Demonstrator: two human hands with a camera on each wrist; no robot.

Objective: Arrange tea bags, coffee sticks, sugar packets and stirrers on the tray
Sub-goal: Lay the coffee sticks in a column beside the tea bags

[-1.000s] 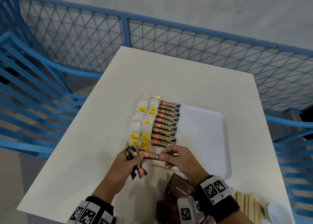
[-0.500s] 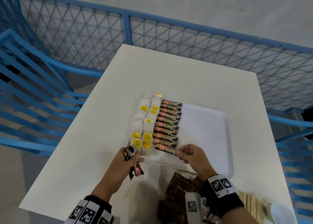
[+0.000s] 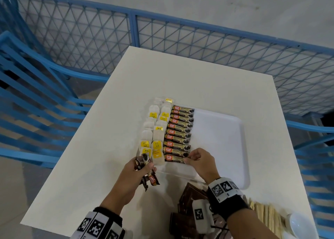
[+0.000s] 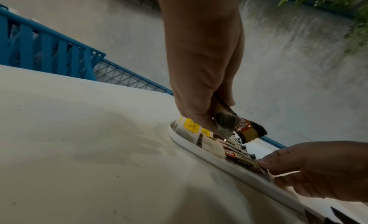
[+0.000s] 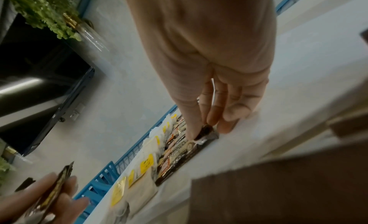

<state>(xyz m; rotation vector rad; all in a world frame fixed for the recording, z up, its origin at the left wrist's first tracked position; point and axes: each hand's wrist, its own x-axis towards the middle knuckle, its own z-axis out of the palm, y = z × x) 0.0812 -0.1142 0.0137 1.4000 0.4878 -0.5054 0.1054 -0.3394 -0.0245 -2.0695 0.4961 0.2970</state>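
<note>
Head view, lower centre: the right hand (image 3: 197, 161) pinches the end of a coffee stick (image 3: 176, 158) lying at the near end of the stick row on the tray (image 3: 224, 133). Press it flat, edge against its neighbour, before letting go. The left hand (image 3: 137, 175) grips spare sticks (image 3: 147, 171) beside the tea bags (image 3: 153, 130).
</note>
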